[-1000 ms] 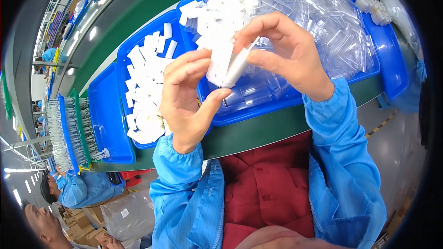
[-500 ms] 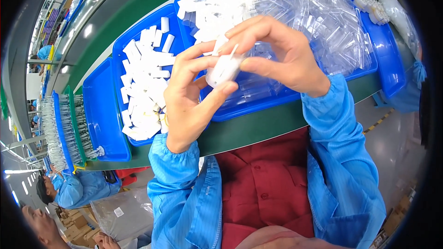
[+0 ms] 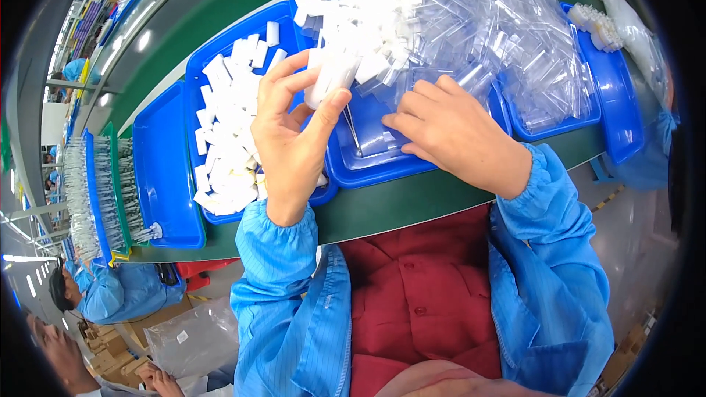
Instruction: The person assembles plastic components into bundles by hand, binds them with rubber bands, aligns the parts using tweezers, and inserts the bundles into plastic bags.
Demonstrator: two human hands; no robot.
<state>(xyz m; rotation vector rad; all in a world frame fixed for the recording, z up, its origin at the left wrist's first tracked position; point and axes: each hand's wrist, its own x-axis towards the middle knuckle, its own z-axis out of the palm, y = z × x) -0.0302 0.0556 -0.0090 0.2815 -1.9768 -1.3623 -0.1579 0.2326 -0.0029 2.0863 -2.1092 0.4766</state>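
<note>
My left hand point(image 3: 290, 129) is closed round a white, rounded piece point(image 3: 332, 81), gripping it between thumb and fingers above the trays. To its right, my right hand point(image 3: 460, 132) hovers over the blue tray point(image 3: 382, 175) of clear plastic pieces, its fingers curled in. Whether anything is between those fingers is hidden. Below the white piece, a thin metal-looking strip point(image 3: 353, 132) points down into the tray; I cannot tell whether it is attached. Clear plastic pieces point(image 3: 507, 37) are heaped behind my right hand.
White rectangular pieces point(image 3: 228, 140) fill the tray on the left, and more white pieces point(image 3: 368, 15) lie at the back. A blue tray point(image 3: 165, 169) stands further left beside racks of small parts point(image 3: 110, 191). Another blue tray point(image 3: 614, 95) is far right. Co-workers sit at lower left.
My right hand has come away from the white piece and moved down and right over the tray. My left hand still holds the piece, slightly further left and raised.
</note>
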